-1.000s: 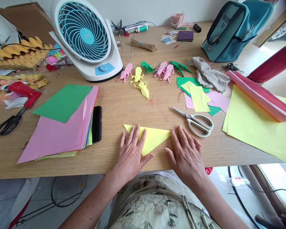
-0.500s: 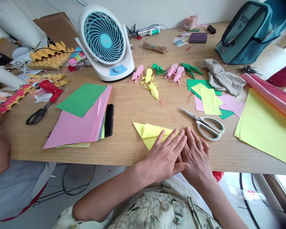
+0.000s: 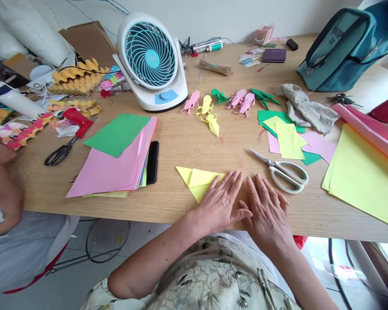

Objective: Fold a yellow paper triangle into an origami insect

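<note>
A folded sheet of yellow paper (image 3: 197,178) lies flat near the table's front edge, its pointed end to the left. My left hand (image 3: 220,196) rests palm down over the paper's right part, fingers stretched out and hiding that end. Just to the right, my right hand (image 3: 267,202) is flat with its fingers extended; whether any paper lies under it I cannot see. The thumbs of both hands are close together. Beyond my right hand are scissors (image 3: 280,170) with pale handles, their blades pointing to the upper left.
Left of the paper lies a stack of coloured sheets (image 3: 106,172) beside a black phone (image 3: 152,162). Folded paper figures (image 3: 211,124) stand near a fan (image 3: 153,60). Paper scraps (image 3: 287,137) and large yellow sheets (image 3: 365,176) lie right. Another person's arm (image 3: 3,189) is at far left.
My left hand has slid left, away from my right hand, and the yellow paper has shifted slightly left with it. A gap now shows between the fingers of both hands. The view has turned slightly.
</note>
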